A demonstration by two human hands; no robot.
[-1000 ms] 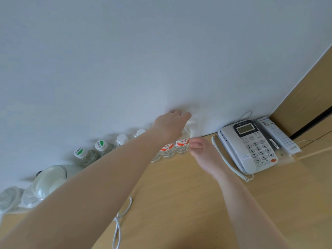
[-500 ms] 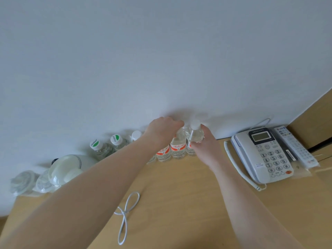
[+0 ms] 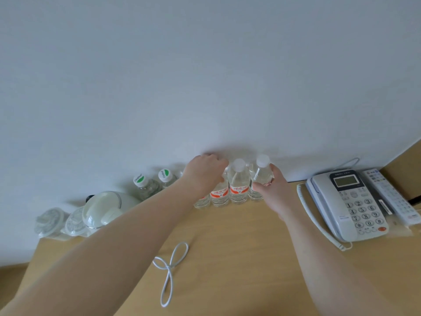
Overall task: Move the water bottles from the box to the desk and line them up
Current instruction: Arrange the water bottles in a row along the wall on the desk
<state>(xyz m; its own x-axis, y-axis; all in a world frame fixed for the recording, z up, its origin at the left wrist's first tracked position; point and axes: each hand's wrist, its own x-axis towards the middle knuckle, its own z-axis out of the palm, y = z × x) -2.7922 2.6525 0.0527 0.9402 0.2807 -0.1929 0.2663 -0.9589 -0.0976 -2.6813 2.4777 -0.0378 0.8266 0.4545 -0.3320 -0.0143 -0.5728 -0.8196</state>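
Clear plastic water bottles (image 3: pixel 238 181) lined up along the wall on the wooden desk (image 3: pixel 239 258) — left hand (image 3: pixel 202 174) curled over one bottle's top, right hand (image 3: pixel 272 187) wrapped round the end bottle (image 3: pixel 259 173) (beside the telephone (image 3: pixel 348 201)).

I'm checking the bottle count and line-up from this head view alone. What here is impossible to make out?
- Head view: the left hand covers the top of one clear red-labelled water bottle, so its cap and the grip are hidden.
- The left forearm hides the bottles between that one and the green-capped bottles; the full count is unclear.
- The box is out of frame.
- The right hand covers the label of the end bottle.
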